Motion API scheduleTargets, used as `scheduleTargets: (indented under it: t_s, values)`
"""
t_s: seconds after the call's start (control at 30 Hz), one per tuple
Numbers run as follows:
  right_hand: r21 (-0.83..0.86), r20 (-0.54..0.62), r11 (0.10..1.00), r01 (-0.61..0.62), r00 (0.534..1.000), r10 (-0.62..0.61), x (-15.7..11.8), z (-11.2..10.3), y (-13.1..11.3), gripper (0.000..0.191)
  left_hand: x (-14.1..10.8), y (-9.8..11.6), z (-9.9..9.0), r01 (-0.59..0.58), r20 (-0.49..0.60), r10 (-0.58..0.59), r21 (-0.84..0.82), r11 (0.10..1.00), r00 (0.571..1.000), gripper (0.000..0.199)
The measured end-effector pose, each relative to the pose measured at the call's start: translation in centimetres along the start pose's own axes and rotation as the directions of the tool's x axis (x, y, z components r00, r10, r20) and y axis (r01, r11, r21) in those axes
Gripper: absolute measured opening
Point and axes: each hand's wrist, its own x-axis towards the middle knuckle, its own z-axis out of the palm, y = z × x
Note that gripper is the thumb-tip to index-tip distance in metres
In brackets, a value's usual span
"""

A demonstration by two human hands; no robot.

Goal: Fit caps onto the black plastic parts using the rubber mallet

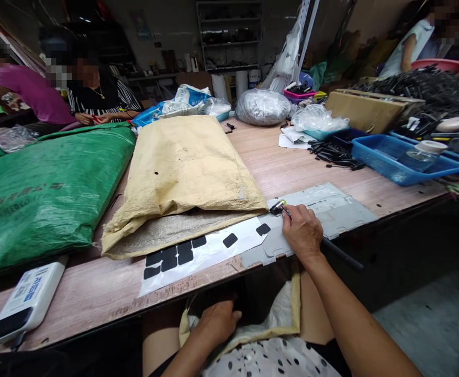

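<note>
My right hand is closed around a slim black rod-like piece, its long end sticking out past my palm over the table edge. At my fingertips is a small black and shiny metal end with a bit of lime green; its kind is unclear. Beneath this hand lies a grey board. A white backing sheet with black rounded-square stickers extends left of the board. Down at my lap, my left hand is at the mouth of an open cream-edged sack; its fingers are mostly hidden.
A yellowish woven sack and a green sack fill the left. A white power bank lies near the front edge. To the right are a blue tray with a jar, black parts and a cardboard box. Other people sit beyond.
</note>
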Motion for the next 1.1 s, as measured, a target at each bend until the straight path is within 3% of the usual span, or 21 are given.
scheduleTargets:
  t_s: [0.03,0.1,0.13,0.17,0.2,0.27,0.33,0.43,0.53,0.63,0.73,0.87,0.93,1.1]
  values:
    - [-0.003,0.001,1.000,-0.001,1.000,0.001,0.0,0.0,0.0,0.023,-1.0,0.9,-1.2,-0.079,0.039,0.080,-0.025,0.997,0.996,0.042]
    - [-0.006,0.003,1.000,-0.002,1.000,0.002,0.0,0.0,0.0,0.023,-2.5,2.9,-4.2,-0.257,0.163,0.286,-0.180,0.950,0.944,0.038]
    - [-0.006,0.006,1.000,-0.002,1.000,0.002,0.0,0.0,0.0,0.024,-2.8,3.8,-6.1,-0.278,0.216,0.344,-0.284,0.918,0.914,0.041]
    - [-0.005,0.008,1.000,-0.002,1.000,0.002,0.0,0.0,0.0,0.024,-2.8,4.6,-8.0,-0.290,0.192,0.371,-0.348,0.892,0.909,0.045]
    - [-0.001,0.010,1.000,0.000,1.000,0.000,0.0,0.0,0.0,0.024,-2.4,5.2,-9.9,-0.328,0.100,0.382,-0.346,0.879,0.919,0.046]
    - [0.007,0.013,1.000,0.003,1.000,-0.003,0.0,0.0,0.0,0.024,-0.4,5.8,-13.4,-0.376,-0.222,0.335,-0.181,0.909,0.916,0.040]
    - [0.012,0.012,1.000,0.007,1.000,-0.008,0.0,0.0,0.0,0.024,2.2,5.7,-16.3,-0.208,-0.481,0.184,0.003,0.978,0.857,0.031]
    - [0.011,0.014,1.000,0.017,1.000,-0.017,0.1,-0.1,0.0,0.024,5.5,5.5,-18.9,-0.026,-0.648,0.099,0.121,0.992,0.755,0.039]
    - [0.015,0.019,1.000,0.019,1.000,-0.020,0.1,-0.1,0.0,0.023,7.4,6.4,-20.2,-0.014,-0.718,0.124,0.158,0.987,0.685,0.054]
    - [0.024,0.021,1.000,0.012,1.000,-0.012,0.1,-0.1,0.0,0.023,8.6,8.1,-20.4,-0.013,-0.760,0.143,0.175,0.985,0.634,0.048]
    - [0.023,0.027,1.000,0.009,1.000,-0.010,0.1,-0.1,0.0,0.023,9.8,9.7,-19.9,0.064,-0.777,0.124,0.207,0.976,0.617,0.030]
    - [0.026,0.032,1.000,0.004,0.999,-0.005,0.1,-0.1,-0.1,0.023,10.8,10.4,-19.2,0.139,-0.793,0.137,0.270,0.953,0.594,0.037]
    - [0.028,0.032,1.000,0.000,0.999,-0.001,0.1,-0.1,-0.1,0.023,10.8,10.1,-19.1,0.111,-0.768,0.216,0.349,0.930,0.603,0.038]
    - [0.029,0.020,1.000,0.007,1.000,-0.008,0.0,-0.1,0.0,0.023,10.6,8.8,-19.5,0.001,-0.645,0.355,0.484,0.875,0.677,0.029]
